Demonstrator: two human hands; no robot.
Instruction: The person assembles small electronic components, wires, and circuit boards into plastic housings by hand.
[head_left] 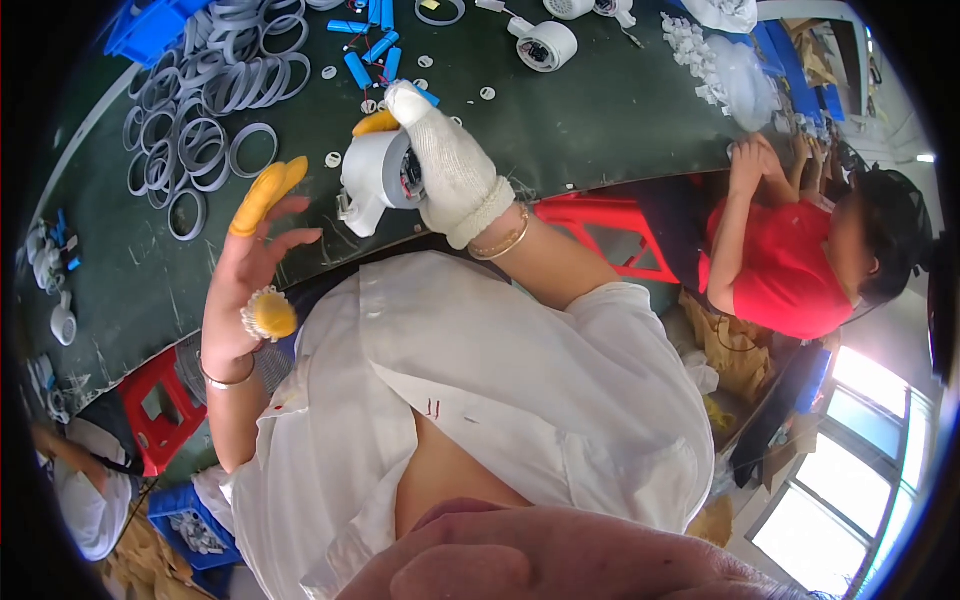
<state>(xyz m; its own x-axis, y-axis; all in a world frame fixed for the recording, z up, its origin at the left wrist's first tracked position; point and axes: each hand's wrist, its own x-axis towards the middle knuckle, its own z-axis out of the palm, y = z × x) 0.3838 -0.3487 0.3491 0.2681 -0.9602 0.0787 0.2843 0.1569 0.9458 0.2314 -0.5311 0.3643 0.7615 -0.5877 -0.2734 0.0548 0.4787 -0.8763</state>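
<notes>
My right hand (448, 165), in a white knitted glove with a yellow cover on one finger, grips a white cylindrical housing (374, 170) by its side. The housing has a short stub at the bottom, and dark parts with wires show in its open end. My left hand (243, 270) is bare apart from yellow finger covers, and its fingers are spread apart to the left of the housing. It holds nothing. Beyond the housing lie several blue cylindrical cells (380, 46) with leads and small white discs (333, 160).
A heap of grey rings (215, 85) covers the back left of the dark green table (290, 215), beside a blue bin (155, 32). Similar white housings (546, 46) lie at the back. White small parts (695, 60) and a co-worker in red (780, 260) are at the right.
</notes>
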